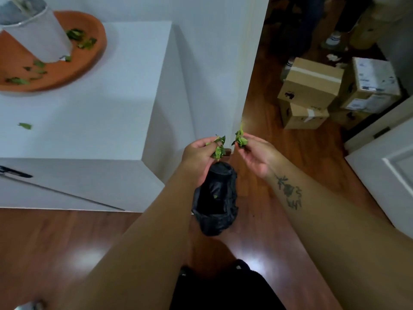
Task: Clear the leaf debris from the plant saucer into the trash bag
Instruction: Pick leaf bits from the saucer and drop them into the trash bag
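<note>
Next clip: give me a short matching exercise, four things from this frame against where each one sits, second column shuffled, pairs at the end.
Things:
1. trash bag
2. plant saucer
3. cardboard boxes
4. stray leaf

Places:
A. alone on the white cabinet top
B. under the white pot
C. hanging below the left hand
D. stacked on the wood floor

Pairs: 1-C, 2-B, 3-D, 4-A

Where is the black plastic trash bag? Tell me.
In the head view, the black plastic trash bag hangs low at centre, below the left hand, over the wooden floor beside the white cabinet.
</note>
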